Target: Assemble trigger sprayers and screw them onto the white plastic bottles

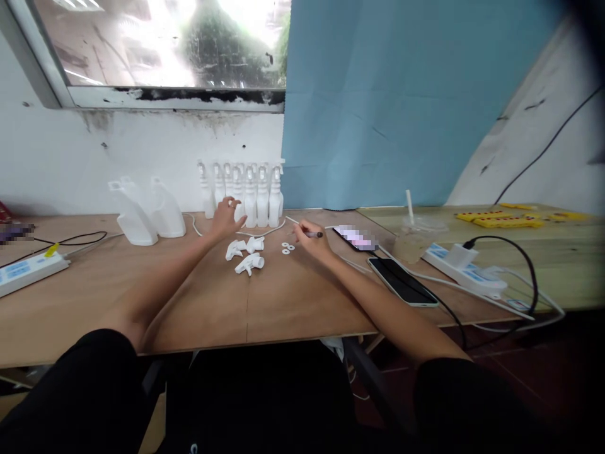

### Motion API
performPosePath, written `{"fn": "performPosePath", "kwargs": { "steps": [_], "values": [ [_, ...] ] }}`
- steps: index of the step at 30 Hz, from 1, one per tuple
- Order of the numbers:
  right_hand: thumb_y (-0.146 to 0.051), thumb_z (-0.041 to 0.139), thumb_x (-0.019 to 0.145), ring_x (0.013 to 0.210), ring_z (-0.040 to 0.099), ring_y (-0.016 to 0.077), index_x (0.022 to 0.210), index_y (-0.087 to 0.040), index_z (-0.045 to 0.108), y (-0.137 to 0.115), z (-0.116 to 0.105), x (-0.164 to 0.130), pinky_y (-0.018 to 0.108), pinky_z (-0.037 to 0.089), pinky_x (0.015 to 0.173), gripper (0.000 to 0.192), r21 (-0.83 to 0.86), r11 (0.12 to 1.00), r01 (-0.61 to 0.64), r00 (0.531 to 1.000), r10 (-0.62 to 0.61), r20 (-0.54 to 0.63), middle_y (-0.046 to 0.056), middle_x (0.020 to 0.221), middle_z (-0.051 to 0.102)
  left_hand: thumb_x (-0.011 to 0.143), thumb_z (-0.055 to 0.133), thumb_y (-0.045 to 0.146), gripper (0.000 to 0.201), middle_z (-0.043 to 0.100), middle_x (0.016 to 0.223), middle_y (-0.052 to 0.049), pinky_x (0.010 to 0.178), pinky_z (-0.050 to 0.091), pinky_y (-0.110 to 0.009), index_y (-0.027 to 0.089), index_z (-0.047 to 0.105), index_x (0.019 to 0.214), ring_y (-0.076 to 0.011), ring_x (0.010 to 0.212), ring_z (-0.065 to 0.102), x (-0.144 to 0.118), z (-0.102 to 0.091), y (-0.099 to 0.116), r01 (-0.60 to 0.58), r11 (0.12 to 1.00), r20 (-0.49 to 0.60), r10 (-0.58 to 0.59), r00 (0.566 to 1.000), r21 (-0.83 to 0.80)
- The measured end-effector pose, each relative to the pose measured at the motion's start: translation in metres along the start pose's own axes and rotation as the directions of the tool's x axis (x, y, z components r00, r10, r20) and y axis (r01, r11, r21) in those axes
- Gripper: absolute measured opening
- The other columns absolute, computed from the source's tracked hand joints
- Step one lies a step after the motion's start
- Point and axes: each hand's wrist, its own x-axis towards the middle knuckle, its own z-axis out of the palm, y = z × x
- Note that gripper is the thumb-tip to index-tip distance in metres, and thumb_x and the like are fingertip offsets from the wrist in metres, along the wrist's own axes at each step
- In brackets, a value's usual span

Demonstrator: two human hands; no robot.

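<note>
Sideways, pen [314, 234] tip rightward

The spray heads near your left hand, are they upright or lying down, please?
Lying down: the three spray heads rest on their sides on the table.

Open ground: bare table [198, 309] in front of the loose spray heads [246, 255].
Behind: row of spray bottles [246, 195] blocks the wall side.
Left: two white jugs [146, 214].
Right: washers [287, 248], phones [401, 280], cables.
</note>
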Motion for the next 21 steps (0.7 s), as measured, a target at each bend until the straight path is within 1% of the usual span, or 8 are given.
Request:
{"fn": "performPosePath", "kwargs": {
  "steps": [2,5,8,10,13,16,19,21],
  "values": [
    [-0.047,0.051,0.090,0.061,0.055,0.0162,0.060,-0.021,0.052,0.000,-0.001,0.000,0.027,0.040,0.060,0.039,-0.001,1.000,-0.003,1.000,0.003,-0.003,0.001,0.056,0.058,0.080,0.062,0.040,0.062,0.033,0.146,-0.022,0.102,0.037,-0.056,0.016,0.047,0.135,-0.0413,0.132,0.036,0.026,0.002,-0.007,0.084,0.996,-0.016,-0.083,0.996,0.021],
    [-0.046,0.051,0.090,0.060,0.055,0.0162,0.062,-0.021,0.053,0.000,-0.001,0.000,0.027,0.040,0.060,0.038,-0.002,1.000,-0.003,1.000,0.003,0.006,0.001,0.057,0.059,0.079,0.063,0.042,0.071,0.021,0.153,-0.022,0.098,0.036,-0.062,0.022,0.040,0.143,-0.0465,0.136,0.028,0.056,-0.001,-0.008,0.130,0.992,-0.023,-0.130,0.991,0.003],
    [-0.043,0.049,0.091,0.057,0.054,0.0155,0.063,-0.021,0.054,0.000,-0.002,0.000,0.027,0.040,0.059,0.036,-0.009,1.000,0.004,1.000,-0.004,0.017,0.000,0.056,0.059,0.075,0.066,0.040,0.077,0.016,0.156,-0.020,0.100,0.033,-0.063,0.025,0.037,0.146,-0.0473,0.137,0.026,0.076,-0.008,-0.002,0.136,0.990,-0.024,-0.136,0.990,-0.034],
    [-0.042,0.048,0.091,0.056,0.053,0.0149,0.064,-0.021,0.055,0.000,-0.002,0.000,0.027,0.040,0.058,0.035,-0.011,1.000,0.005,1.000,-0.004,0.021,0.000,0.055,0.058,0.073,0.068,0.035,0.081,0.015,0.158,-0.019,0.103,0.031,-0.062,0.023,0.035,0.146,-0.0462,0.138,0.026,0.086,-0.012,0.001,0.151,0.987,-0.013,-0.152,0.988,-0.062],
    [-0.041,0.048,0.092,0.055,0.053,0.0144,0.064,-0.020,0.055,-0.001,-0.002,0.000,0.026,0.040,0.058,0.035,-0.005,1.000,-0.001,1.000,0.001,0.024,-0.001,0.055,0.057,0.072,0.069,0.028,0.081,0.018,0.156,-0.022,0.109,0.028,-0.057,0.013,0.036,0.145,-0.0423,0.139,0.027,0.096,-0.018,0.001,0.158,0.981,-0.005,-0.159,0.987,-0.110],
    [-0.040,0.050,0.091,0.054,0.054,0.0145,0.065,-0.020,0.057,-0.003,-0.003,0.000,0.027,0.040,0.058,0.034,0.001,1.000,0.000,1.000,0.000,0.023,-0.001,0.055,0.057,0.074,0.067,0.024,0.073,0.027,0.151,-0.025,0.112,0.028,-0.048,0.006,0.039,0.139,-0.0365,0.137,0.033,0.101,-0.025,-0.007,0.118,0.976,-0.044,-0.128,0.991,-0.184],
    [-0.041,0.052,0.091,0.053,0.057,0.0141,0.071,-0.020,0.060,-0.008,-0.003,-0.001,0.026,0.042,0.059,0.030,0.035,0.999,-0.005,1.000,0.005,0.026,-0.001,0.055,0.057,0.076,0.067,0.023,0.062,0.038,0.139,-0.025,0.108,0.035,-0.044,0.005,0.044,0.130,-0.0318,0.125,0.046,0.101,-0.039,-0.016,0.093,0.963,-0.122,-0.128,0.984,-0.254],
    [-0.045,0.052,0.091,0.052,0.060,0.0132,0.083,-0.020,0.064,-0.012,-0.004,-0.001,0.025,0.043,0.056,0.029,0.118,0.993,-0.026,0.999,0.022,0.043,-0.001,0.064,0.061,0.075,0.070,0.026,0.057,0.043,0.130,-0.021,0.106,0.037,-0.045,0.008,0.045,0.124,-0.0306,0.119,0.048,0.098,-0.054,-0.017,0.063,0.957,-0.224,-0.129,0.966,-0.283]
  ]
}}
